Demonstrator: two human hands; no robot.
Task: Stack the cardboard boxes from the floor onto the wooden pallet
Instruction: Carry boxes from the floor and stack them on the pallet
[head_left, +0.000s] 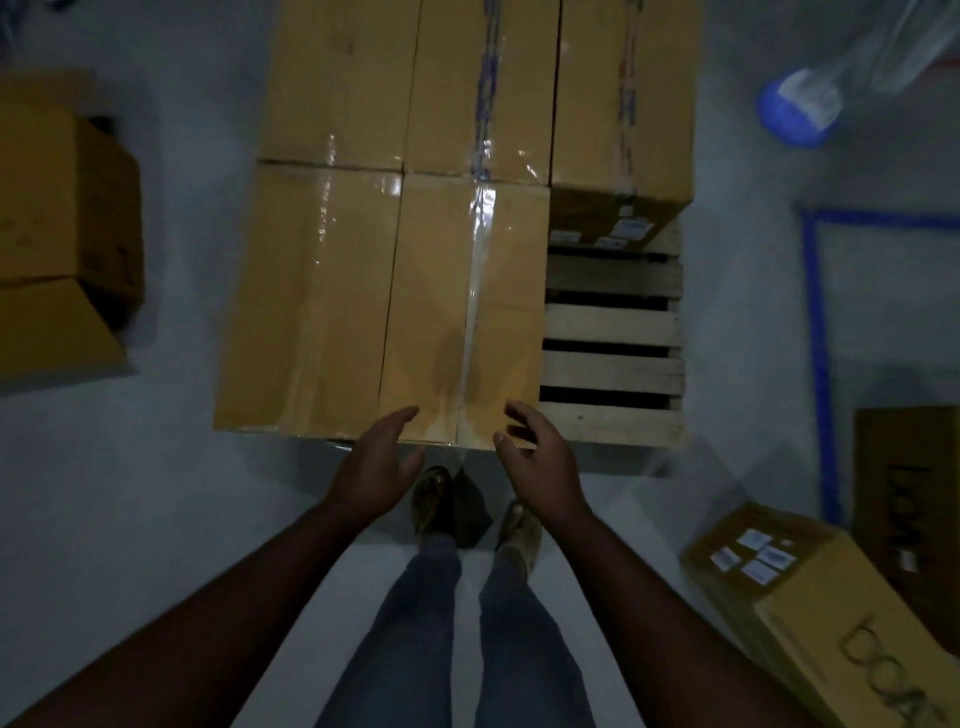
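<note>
From the head camera we see tan cardboard boxes (462, 312), sealed with glossy clear tape, standing tight together on the wooden pallet (613, 327), whose near right slats lie bare. Our left hand (376, 467) and right hand (540, 462) hover at the nearest box's edge, fingers loosely spread, grasping nothing.
</note>
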